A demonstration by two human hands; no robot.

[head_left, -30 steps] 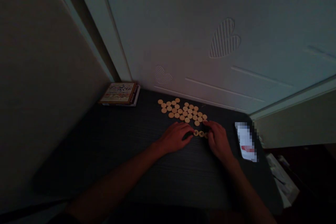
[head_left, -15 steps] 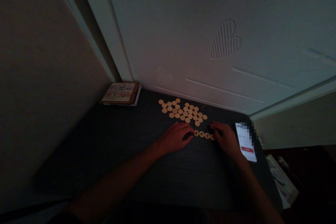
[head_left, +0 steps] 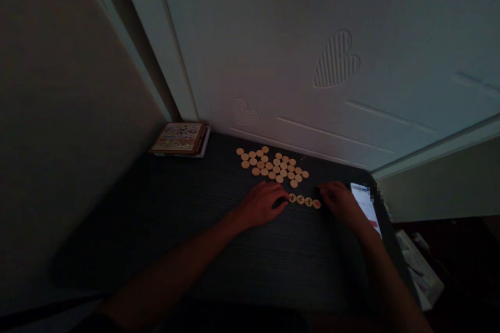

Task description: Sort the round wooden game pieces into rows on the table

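Several round pale wooden discs [head_left: 273, 165] lie face down in a cluster on a dark tabletop [head_left: 187, 229]. In front of them stands a short row of face-up discs with dark marks [head_left: 304, 201]. My left hand [head_left: 262, 204] rests on the table, fingers curled, its fingertips touching the row's left end. My right hand [head_left: 340, 201] lies flat at the row's right end, fingers stretched toward the last disc, holding nothing. The light is very dim.
A stack of flat boxes or books [head_left: 179, 139] sits at the back left corner. A lit phone [head_left: 367, 205] lies by the right edge, partly under my right wrist. A white panel with heart shapes [head_left: 336, 60] rises behind the table. Papers [head_left: 420, 270] lie lower right.
My right hand has slid to the right, uncovering more marked discs in the row, and now overlaps the phone. My left hand has stayed put.
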